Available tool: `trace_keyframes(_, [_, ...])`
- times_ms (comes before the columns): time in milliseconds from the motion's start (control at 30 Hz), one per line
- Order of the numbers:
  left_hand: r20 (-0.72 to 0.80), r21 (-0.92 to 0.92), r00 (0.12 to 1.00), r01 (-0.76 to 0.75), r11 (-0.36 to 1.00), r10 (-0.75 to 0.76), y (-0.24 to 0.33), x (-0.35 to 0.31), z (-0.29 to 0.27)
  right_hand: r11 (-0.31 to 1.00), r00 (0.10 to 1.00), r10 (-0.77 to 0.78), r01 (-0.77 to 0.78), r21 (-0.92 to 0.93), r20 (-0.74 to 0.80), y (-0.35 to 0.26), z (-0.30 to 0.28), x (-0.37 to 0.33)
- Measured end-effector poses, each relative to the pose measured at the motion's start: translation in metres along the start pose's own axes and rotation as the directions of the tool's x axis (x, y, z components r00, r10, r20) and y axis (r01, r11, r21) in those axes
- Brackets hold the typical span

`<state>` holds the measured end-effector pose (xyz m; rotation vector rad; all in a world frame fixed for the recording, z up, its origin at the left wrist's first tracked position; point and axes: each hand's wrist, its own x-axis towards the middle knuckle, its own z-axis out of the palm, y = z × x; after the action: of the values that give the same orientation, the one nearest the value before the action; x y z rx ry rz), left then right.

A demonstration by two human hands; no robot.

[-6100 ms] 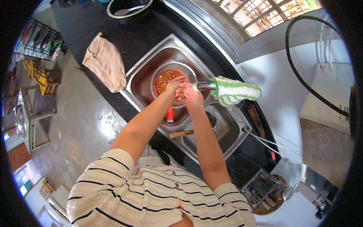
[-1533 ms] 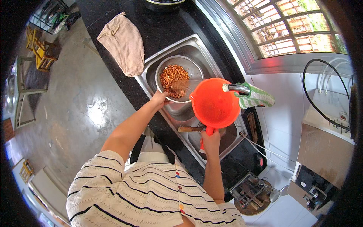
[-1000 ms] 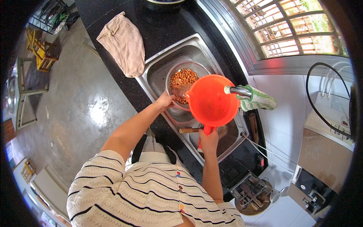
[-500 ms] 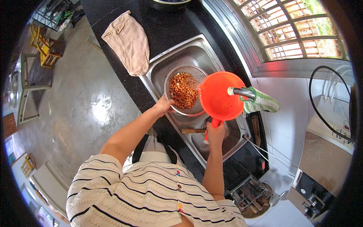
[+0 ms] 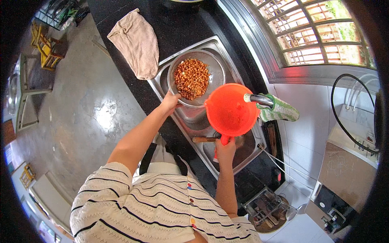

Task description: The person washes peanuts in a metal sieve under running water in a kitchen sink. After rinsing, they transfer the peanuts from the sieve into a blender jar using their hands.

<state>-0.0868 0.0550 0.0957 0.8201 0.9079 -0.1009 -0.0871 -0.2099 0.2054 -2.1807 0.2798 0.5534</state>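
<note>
My left hand [image 5: 171, 101] grips the near left rim of a round metal bowl [image 5: 217, 74] above the left basin of the steel sink [image 5: 193, 120]. Reddish-brown peanuts [image 5: 190, 79] lie heaped toward the bowl's left side. To the right of the bowl, my right hand [image 5: 225, 149] is closed round the handle of a red plastic dipper [image 5: 230, 115]. The dipper's mouth faces up under the metal tap spout [image 5: 261, 99]; how much water is in it I cannot tell. Its rim appears to overlap the bowl's right edge.
A green and white cloth [image 5: 279, 110] wraps the tap. In the right basin, a wooden-handled tool [image 5: 204, 139] lies partly hidden. A beige cloth [image 5: 137, 44] rests on the black counter [image 5: 184, 24] left of the sink. A gas burner [image 5: 267, 210] stands at lower right.
The bowl has risen and moved slightly left and away, and its peanuts show without water pouring on them. The dipper has shifted a little left and nearer, levelling out.
</note>
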Motion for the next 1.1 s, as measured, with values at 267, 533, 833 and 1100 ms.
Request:
trace_keyframes(267, [0.046,-0.13,0.998,0.054,0.99,-0.048,-0.007,0.016,0.008,0.965,0.962,-0.25,0.238,-0.11,-0.113,-0.001,-0.002,0.0])
trace_keyframes(533, [0.058,-0.093,0.996,0.08,0.992,-0.075,-0.019,0.018,0.008,0.995,0.992,-0.101,0.102,0.01,-0.082,-0.034,-0.003,0.001])
trace_keyframes(833, [0.084,0.106,0.987,0.13,0.986,-0.139,-0.017,0.009,0.01,0.996,0.996,-0.08,0.079,-0.027,-0.038,-0.012,0.0,0.027])
trace_keyframes(1100, [0.258,0.239,0.945,0.137,0.961,-0.199,-0.007,-0.002,0.016,0.998,0.999,-0.052,0.052,-0.023,0.001,-0.021,0.011,0.042])
